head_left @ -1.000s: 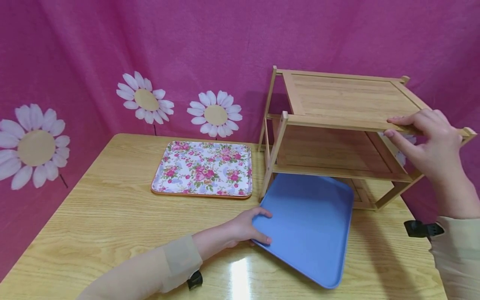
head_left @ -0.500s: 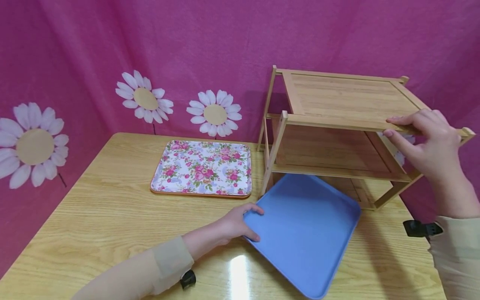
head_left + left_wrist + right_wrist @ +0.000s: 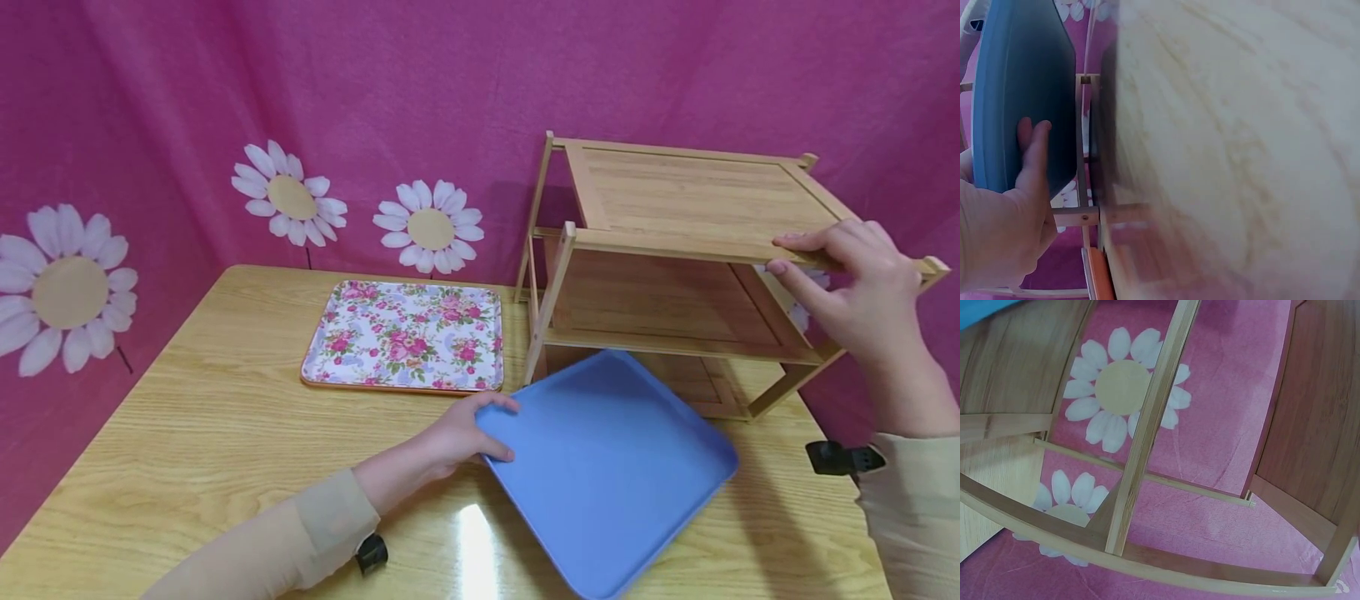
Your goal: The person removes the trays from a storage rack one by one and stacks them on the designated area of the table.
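Observation:
My left hand (image 3: 468,433) grips a blue tray (image 3: 607,467) by its left corner, thumb over the rim. In the left wrist view, fingers (image 3: 1036,147) lie against the tray's underside, which is lifted off the tabletop at that side. The tray's far corner overlaps the bottom level of a three-level wooden shelf rack (image 3: 697,196). My right hand (image 3: 862,279) holds the front edge of the rack's top shelf near its right end. In the right wrist view only the rack's bars and panels (image 3: 1319,419) show; the hand itself is out of that view.
A floral tray (image 3: 408,337) with an orange edge beneath it lies on the wooden table (image 3: 247,433), left of the rack. Behind stands a magenta curtain (image 3: 420,83) printed with large daisies. The rack's slanted legs frame its left and right sides.
The blue tray has slid out from the rack's bottom level, toward the front left, and turned clockwise. My left hand moved left and slightly away with it. The right hand stayed in place.

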`<state>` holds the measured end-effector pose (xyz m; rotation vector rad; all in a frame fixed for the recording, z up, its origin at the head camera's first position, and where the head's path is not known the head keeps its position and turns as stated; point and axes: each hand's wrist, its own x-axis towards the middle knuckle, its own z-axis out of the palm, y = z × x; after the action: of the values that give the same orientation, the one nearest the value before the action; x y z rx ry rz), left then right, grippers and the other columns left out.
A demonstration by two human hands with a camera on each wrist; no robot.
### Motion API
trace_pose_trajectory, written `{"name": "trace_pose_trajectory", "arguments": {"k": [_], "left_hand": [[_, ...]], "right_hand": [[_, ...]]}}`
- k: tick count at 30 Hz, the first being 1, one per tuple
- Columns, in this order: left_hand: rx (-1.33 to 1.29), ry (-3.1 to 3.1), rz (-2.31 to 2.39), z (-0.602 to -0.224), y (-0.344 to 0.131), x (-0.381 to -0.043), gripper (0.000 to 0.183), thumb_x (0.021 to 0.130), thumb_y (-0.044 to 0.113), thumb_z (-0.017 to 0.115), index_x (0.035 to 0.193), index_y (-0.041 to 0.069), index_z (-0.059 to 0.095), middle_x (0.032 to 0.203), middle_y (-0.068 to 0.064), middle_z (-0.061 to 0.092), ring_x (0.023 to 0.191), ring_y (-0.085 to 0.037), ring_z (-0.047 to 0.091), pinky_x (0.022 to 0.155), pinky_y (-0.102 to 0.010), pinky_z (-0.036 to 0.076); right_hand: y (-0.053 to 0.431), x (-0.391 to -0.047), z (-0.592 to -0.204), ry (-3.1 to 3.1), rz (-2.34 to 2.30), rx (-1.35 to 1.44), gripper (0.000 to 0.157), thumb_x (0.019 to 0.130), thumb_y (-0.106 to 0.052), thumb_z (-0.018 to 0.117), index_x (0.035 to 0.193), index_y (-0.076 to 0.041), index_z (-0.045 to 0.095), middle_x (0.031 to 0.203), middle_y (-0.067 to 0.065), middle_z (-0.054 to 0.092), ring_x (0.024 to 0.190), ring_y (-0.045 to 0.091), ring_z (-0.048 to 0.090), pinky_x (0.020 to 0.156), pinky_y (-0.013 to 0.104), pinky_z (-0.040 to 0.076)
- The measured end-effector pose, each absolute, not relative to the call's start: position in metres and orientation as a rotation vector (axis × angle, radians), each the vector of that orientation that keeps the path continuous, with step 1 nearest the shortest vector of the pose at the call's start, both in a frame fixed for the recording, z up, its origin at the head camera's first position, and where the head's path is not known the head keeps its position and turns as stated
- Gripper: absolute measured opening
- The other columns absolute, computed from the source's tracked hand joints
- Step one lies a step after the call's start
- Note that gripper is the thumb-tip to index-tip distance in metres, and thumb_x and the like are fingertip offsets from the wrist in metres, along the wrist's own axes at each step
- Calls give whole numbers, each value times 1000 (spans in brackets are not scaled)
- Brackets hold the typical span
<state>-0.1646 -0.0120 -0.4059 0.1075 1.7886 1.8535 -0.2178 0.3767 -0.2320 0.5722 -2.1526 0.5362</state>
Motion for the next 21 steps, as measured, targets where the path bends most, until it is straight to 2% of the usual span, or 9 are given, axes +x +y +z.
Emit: {"name": "trace_pose_trajectory", "arguments": {"k": [6,13,18,21], "left_hand": [[89,1790,1889,-400,-15,-166,50,75,-15,68,119,7,59,142,-21,34,92,-30,61,68,-37,58],[101,1856,1908,-399,-20,-168,36,85,-10,58,117,7,59,135,-20,41,79,-24,64,63,-37,57],[135,1952,1883,-399,-24,-170,30,89,-8,55,113,7,64,139,-14,41,69,-17,61,59,-31,56],[160,1976,1866,-401,-26,-171,28,92,-4,53,113,8,67,141,-13,43,67,-18,62,60,-32,56]], "right_hand": [[376,-218,-233,-2157,526,566,32,79,-29,77,94,-1,73,92,-42,46,77,-10,32,65,18,23],[376,-218,-232,-2166,511,567,33,80,-30,76,94,-1,73,91,-42,45,78,-11,31,65,18,23],[373,-216,-230,-2161,515,584,43,82,-39,72,94,2,72,92,-43,45,80,-13,31,68,16,22],[367,-213,-228,-2141,540,574,49,82,-45,70,91,3,71,91,-43,46,79,-13,30,67,15,21]]}}
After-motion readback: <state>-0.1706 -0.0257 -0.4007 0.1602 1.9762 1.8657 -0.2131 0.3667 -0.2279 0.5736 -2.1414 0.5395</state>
